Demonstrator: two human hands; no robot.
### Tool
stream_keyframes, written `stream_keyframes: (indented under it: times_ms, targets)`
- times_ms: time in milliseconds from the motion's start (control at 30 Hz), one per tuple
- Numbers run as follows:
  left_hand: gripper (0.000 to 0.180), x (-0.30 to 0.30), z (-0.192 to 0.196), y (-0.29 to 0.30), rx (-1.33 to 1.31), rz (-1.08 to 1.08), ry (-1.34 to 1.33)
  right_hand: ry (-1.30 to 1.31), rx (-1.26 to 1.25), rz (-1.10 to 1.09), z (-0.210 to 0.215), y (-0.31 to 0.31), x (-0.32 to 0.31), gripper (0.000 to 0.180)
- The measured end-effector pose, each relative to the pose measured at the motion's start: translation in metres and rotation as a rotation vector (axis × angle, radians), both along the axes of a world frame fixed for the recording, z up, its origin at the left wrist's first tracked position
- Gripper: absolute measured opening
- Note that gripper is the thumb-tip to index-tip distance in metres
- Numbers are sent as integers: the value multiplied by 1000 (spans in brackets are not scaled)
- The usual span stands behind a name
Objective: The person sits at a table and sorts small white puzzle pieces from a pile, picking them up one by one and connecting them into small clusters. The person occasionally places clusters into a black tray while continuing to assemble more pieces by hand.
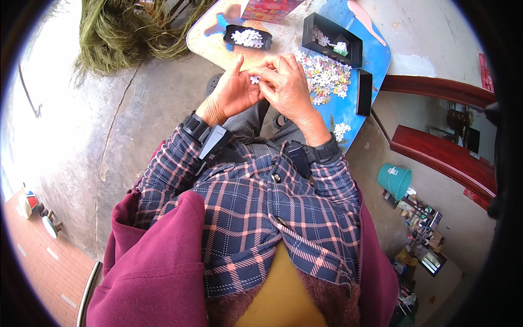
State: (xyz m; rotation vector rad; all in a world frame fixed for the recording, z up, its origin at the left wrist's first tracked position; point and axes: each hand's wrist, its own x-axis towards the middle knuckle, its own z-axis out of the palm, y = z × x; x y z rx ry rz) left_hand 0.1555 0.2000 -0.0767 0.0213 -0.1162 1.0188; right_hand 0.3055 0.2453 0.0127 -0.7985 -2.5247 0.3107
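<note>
My left hand (231, 92) is palm up with its thumb and fingers stretched out. A small white and purple jigsaw puzzle piece (255, 79) shows against its fingers. Over them, the thumb and fingertips of my right hand (287, 86) come together at the piece's edge. Just beyond both hands, a black tray (266, 41) holds a heap of white puzzle pieces (246, 37). To the right of my right hand, a pile of multicoloured puzzle pieces (327, 76) is spread over the table. Part of the left fingers is hidden behind the right hand.
The blue and tan table (355, 115) carries an open black box (348, 57) with pieces inside, a black lid (364, 92), a pink box (267, 10) and a small cluster of white pieces (341, 131). On the floor at right stands a teal bucket (394, 181); dry grass (117, 32) lies far left.
</note>
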Motion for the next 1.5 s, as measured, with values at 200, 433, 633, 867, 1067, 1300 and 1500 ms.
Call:
stream_keyframes:
  times_ms: [200,433,633,867,1067,1300,1500]
  targets:
    - [76,-4,6,2,-18,28,-13,51,-62,-49,-5,11,-8,14]
    - [62,-10,13,-5,-209,29,212,98,-7,-240,-24,59,-42,21]
    - [54,-11,13,-5,-203,17,316,111,-57,-293,-30,62,14,23]
    - [49,8,17,0,-156,-86,352,-101,-112,-733,-19,60,135,48]
    - [48,29,29,3,-143,-152,503,-264,-301,-836,-31,58,147,64]
    - [47,38,31,9,-140,-189,573,-95,-201,-743,-44,40,135,45]
    - [47,48,33,7,-139,-221,600,-189,-243,-848,-30,42,138,61]
